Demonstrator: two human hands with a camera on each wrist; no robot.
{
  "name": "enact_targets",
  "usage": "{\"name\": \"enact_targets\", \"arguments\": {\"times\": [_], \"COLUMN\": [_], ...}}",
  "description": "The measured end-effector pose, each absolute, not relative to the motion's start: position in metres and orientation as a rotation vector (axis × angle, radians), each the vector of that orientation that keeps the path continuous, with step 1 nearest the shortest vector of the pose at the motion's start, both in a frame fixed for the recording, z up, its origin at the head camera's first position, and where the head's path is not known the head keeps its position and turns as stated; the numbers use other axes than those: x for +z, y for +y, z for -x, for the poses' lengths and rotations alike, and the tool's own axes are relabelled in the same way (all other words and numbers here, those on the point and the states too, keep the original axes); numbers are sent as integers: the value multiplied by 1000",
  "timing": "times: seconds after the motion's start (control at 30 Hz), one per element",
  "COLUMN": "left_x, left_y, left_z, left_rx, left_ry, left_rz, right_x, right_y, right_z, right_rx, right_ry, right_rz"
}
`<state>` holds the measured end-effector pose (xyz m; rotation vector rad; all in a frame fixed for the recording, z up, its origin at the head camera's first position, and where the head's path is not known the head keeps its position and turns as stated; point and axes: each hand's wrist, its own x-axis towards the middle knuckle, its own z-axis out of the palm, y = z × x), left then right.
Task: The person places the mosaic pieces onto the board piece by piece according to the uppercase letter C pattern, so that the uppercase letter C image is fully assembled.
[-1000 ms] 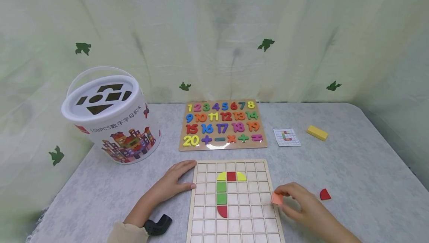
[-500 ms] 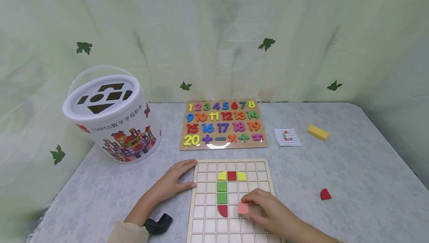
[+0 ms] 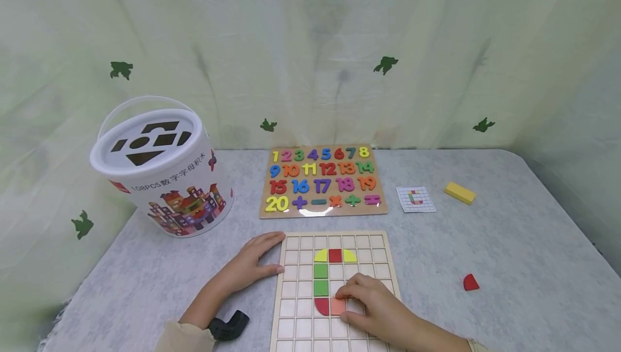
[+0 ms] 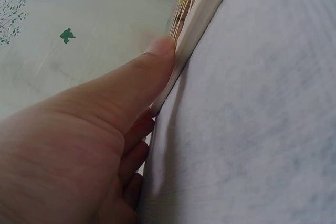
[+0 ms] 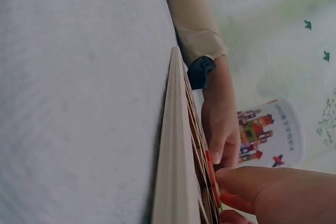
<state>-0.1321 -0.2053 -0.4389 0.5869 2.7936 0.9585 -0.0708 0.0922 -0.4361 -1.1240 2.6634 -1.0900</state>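
A wooden grid board (image 3: 303, 329) lies on the table, bearing several flat tiles in a C-like line: yellow quarter circles (image 3: 321, 256), a red square (image 3: 335, 255), green squares (image 3: 321, 271) and a red quarter circle (image 3: 322, 306). Beside that lower red piece, an orange square tile (image 3: 338, 306) sits at a grid cell, pinched by my right hand (image 3: 375, 306) between thumb and fingers. My left hand (image 3: 249, 263) rests against the board's left edge, fingers fairly straight. In the left wrist view the thumb (image 4: 157, 51) touches the board's side.
Right of the board lie a loose red quarter circle (image 3: 470, 282), a yellow block (image 3: 460, 193) and a small pattern card (image 3: 415, 199). Behind it is a number puzzle board (image 3: 322, 182). A white bucket (image 3: 165, 179) stands back left. A black device (image 3: 229, 325) is by the left wrist.
My right hand has carried the orange tile leftward from the board's right edge to the cell beside the lower red quarter circle. The left hand has stayed in place.
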Motion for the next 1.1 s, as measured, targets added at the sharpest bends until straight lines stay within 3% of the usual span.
{"name": "enact_targets", "arguments": {"times": [0.6,1.1], "left_x": [-438,-437], "left_y": [-205,-205], "left_z": [132,132], "left_rx": [967,962], "left_ry": [2786,2789], "left_rz": [-598,-590], "right_x": [-416,-386], "right_y": [101,165], "right_z": [74,71], "right_rx": [-981,-978], "right_ry": [2530,2891], "right_rz": [1134,918]}}
